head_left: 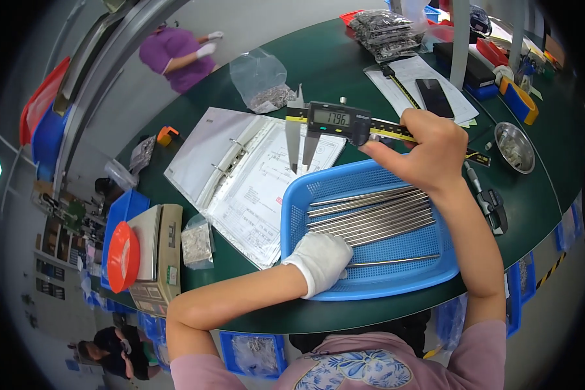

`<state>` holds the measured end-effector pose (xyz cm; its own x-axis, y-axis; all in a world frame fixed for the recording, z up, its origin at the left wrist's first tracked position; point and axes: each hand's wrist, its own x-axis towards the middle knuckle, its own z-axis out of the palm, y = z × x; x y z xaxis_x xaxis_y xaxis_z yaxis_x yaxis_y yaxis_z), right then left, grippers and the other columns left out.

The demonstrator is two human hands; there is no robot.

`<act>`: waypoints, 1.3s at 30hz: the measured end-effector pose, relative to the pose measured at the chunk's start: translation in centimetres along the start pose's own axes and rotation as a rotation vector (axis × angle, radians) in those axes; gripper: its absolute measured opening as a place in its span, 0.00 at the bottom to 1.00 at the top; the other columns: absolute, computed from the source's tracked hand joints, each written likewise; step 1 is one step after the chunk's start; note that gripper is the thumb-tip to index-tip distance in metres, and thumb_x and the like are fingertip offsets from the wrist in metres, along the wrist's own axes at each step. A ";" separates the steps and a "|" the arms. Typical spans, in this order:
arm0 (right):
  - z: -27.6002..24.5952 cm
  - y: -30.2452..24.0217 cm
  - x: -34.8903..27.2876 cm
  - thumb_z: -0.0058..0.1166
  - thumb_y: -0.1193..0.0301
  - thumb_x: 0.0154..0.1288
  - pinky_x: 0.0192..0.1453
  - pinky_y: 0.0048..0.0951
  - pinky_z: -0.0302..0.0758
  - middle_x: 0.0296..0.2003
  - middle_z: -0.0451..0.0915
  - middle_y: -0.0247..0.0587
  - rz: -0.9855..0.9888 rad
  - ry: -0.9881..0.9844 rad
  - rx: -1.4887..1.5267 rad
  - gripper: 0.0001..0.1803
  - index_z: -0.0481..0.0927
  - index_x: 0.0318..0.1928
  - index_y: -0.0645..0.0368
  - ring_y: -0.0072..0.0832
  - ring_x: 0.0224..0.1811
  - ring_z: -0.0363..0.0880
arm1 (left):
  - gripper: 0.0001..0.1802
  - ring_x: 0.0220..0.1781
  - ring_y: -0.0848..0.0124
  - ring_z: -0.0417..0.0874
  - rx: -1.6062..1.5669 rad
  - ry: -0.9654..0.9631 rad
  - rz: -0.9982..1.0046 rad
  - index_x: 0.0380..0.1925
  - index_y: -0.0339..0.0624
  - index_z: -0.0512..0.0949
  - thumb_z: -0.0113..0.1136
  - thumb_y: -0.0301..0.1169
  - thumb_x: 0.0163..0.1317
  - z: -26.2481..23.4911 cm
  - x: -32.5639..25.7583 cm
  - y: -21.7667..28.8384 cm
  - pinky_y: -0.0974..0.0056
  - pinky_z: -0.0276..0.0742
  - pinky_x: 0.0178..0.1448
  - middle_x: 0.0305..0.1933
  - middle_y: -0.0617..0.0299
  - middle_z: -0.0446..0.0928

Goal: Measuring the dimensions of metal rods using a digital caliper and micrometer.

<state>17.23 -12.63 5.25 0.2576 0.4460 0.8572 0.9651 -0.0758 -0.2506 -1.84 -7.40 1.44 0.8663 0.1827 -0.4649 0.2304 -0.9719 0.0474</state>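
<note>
Here, right hand [429,146] grips caliper [344,120] (long axis left-right, jaws downward); gloved left hand [322,260] closed on rod [390,262].

A single head-worn fisheye view looks steeply down from above the person's chest at the green tabletop [344,71], close enough that both forearms enter from the lower edge; straight edges bow toward the rim. The tabletop fills the centre and upper right; floor shows at upper left.
</note>
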 end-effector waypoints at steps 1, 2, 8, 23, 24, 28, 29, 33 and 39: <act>0.0 0.0 0.0 0.62 0.45 0.34 0.12 0.25 0.56 0.08 0.65 0.33 0.002 -0.013 -0.003 0.29 0.64 0.09 0.54 0.25 0.08 0.64 | 0.10 0.30 0.55 0.79 0.057 0.014 0.010 0.25 0.39 0.76 0.57 0.35 0.47 0.9 0.1 -0.3 0.57 0.74 0.34 0.26 0.52 0.76; -0.1 0.0 0.0 0.62 0.44 0.34 0.12 0.25 0.56 0.08 0.64 0.33 0.006 -0.023 -0.017 0.29 0.64 0.09 0.55 0.25 0.08 0.64 | 0.10 0.30 0.55 0.79 0.056 0.021 0.013 0.25 0.39 0.76 0.57 0.35 0.47 1.0 0.2 -0.3 0.57 0.74 0.34 0.26 0.52 0.76; 0.3 0.2 -0.3 0.64 0.47 0.33 0.14 0.26 0.58 0.10 0.66 0.35 -0.075 0.079 0.100 0.28 0.66 0.11 0.55 0.28 0.10 0.66 | 0.12 0.28 0.55 0.78 0.026 0.018 0.058 0.25 0.39 0.75 0.52 0.37 0.52 -0.3 -1.0 -0.3 0.56 0.74 0.33 0.22 0.51 0.75; -0.1 -0.3 -0.4 0.64 0.51 0.35 0.14 0.28 0.61 0.12 0.68 0.35 -0.103 0.128 0.028 0.24 0.68 0.14 0.56 0.32 0.11 0.67 | 0.10 0.26 0.76 0.73 -1.716 0.499 -0.002 0.36 0.37 0.73 0.57 0.30 0.56 -1.5 -4.0 -2.1 0.73 0.71 0.32 0.26 0.65 0.73; -0.1 -0.3 -0.4 0.64 0.51 0.35 0.14 0.28 0.61 0.12 0.68 0.35 -0.095 0.149 0.031 0.24 0.68 0.14 0.56 0.32 0.11 0.68 | 0.11 0.26 0.77 0.73 -1.910 0.505 0.077 0.36 0.37 0.73 0.57 0.30 0.56 -1.3 -3.3 -1.6 0.73 0.70 0.32 0.26 0.64 0.72; -0.1 -0.3 -0.4 0.64 0.51 0.35 0.15 0.27 0.63 0.13 0.69 0.36 -0.074 0.121 0.020 0.23 0.69 0.15 0.56 0.32 0.13 0.69 | 0.14 0.27 0.76 0.73 -1.870 0.352 0.081 0.38 0.38 0.71 0.49 0.38 0.62 -1.1 -0.7 0.3 0.73 0.69 0.32 0.27 0.64 0.73; 0.0 -0.3 -0.5 0.64 0.51 0.35 0.16 0.27 0.64 0.13 0.70 0.36 -0.053 0.114 0.035 0.23 0.70 0.16 0.56 0.32 0.13 0.70 | 0.18 0.27 0.76 0.74 -1.799 0.331 0.109 0.40 0.37 0.70 0.45 0.42 0.64 -0.8 -0.1 0.5 0.73 0.70 0.33 0.27 0.64 0.73; 0.4 -0.7 -0.5 0.66 0.49 0.32 0.17 0.25 0.65 0.14 0.71 0.36 0.008 0.053 0.079 0.25 0.72 0.17 0.58 0.31 0.14 0.71 | 0.21 0.26 0.78 0.74 -1.747 0.405 0.118 0.40 0.35 0.72 0.42 0.44 0.64 -0.4 0.3 -0.4 0.76 0.71 0.33 0.25 0.62 0.74; -1.0 -0.9 -0.4 0.69 0.55 0.31 0.16 0.24 0.62 0.13 0.68 0.37 -0.034 -0.022 0.012 0.24 0.70 0.16 0.59 0.29 0.13 0.67 | 0.23 0.32 0.71 0.78 -1.870 0.459 0.239 0.41 0.30 0.71 0.43 0.44 0.63 0.9 -1.7 -1.1 0.70 0.74 0.38 0.31 0.54 0.76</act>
<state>16.29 -13.64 5.55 0.2239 0.4673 0.8553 0.9725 -0.0499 -0.2273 -3.91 -6.77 1.40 0.9066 0.4121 -0.0913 -0.0533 0.3263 0.9437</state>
